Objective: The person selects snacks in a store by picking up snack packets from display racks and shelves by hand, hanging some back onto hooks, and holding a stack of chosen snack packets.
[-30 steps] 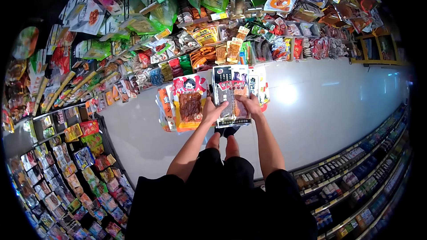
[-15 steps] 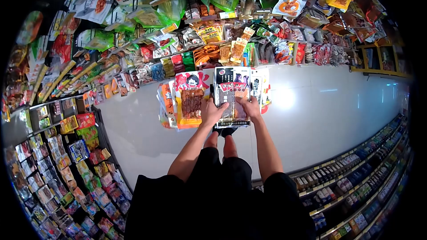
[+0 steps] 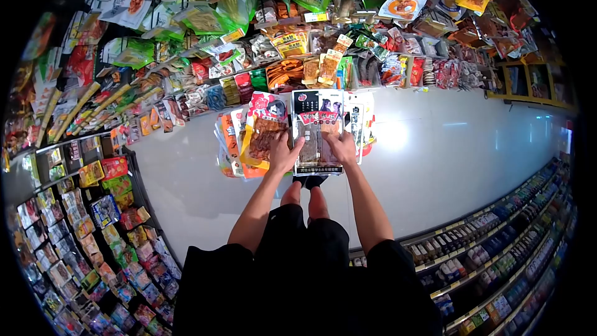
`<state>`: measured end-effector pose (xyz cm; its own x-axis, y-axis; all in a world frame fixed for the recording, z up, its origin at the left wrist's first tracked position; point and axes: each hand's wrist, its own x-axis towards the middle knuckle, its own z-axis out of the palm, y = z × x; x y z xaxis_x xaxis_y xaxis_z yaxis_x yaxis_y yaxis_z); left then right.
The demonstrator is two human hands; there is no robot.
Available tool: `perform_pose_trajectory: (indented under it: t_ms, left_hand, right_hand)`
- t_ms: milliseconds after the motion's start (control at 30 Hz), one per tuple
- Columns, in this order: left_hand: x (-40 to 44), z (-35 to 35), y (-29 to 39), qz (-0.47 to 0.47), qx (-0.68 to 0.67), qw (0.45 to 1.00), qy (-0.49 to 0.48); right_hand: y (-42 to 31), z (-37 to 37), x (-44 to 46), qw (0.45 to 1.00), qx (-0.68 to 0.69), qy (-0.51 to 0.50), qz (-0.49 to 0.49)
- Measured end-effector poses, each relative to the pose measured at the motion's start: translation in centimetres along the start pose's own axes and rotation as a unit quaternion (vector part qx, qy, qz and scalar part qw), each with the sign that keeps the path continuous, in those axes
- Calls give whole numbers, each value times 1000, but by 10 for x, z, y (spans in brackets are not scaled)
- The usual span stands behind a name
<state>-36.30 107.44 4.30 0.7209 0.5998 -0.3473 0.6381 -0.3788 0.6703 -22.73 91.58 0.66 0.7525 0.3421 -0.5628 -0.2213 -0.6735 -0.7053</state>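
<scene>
Orange-and-white packets fan out behind a red-and-yellow pouch as my left fingers, thumb raised, pinch the left side of an upright black-framed package; my right fingers pinch its right side, before a white packet, above the shop floor.

Our left hand and right hand sit close together, thumbs angled inward on top. Both bare forearms reach forward, elbows apart, wrists nearly straight.
</scene>
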Motion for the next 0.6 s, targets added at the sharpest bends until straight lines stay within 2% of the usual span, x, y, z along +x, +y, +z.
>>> perform_pose_trajectory:
  t_ms: [167, 267, 367, 433, 467, 500, 600]
  left_hand:
    - [0, 5, -4, 1, -30, 999, 25]
    - [0, 8, -3, 14, -30, 998, 54]
    - [1, 2, -5, -51, -98, 994, 27]
    - [5, 6, -28, -77, -218, 971, 65]
    - [0, -5, -25, -35, -75, 987, 140]
    - [-5, -20, -19, 8, 72, 975, 209]
    - [-4, -29, -55, -69, 160, 968, 179]
  right_hand:
    - [28, 13, 16, 998, -54, 12, -4]
    - [39, 23, 21, 994, -38, 76, -62]
    - [34, 20, 21, 998, 48, 26, -23]
    - [-18, -6, -8, 993, 106, -41, 22]
    - [-30, -11, -14, 993, 105, -38, 32]
    - [-30, -11, -15, 991, 125, -30, 29]
    - [-24, -6, -16, 990, 139, 8, -14]
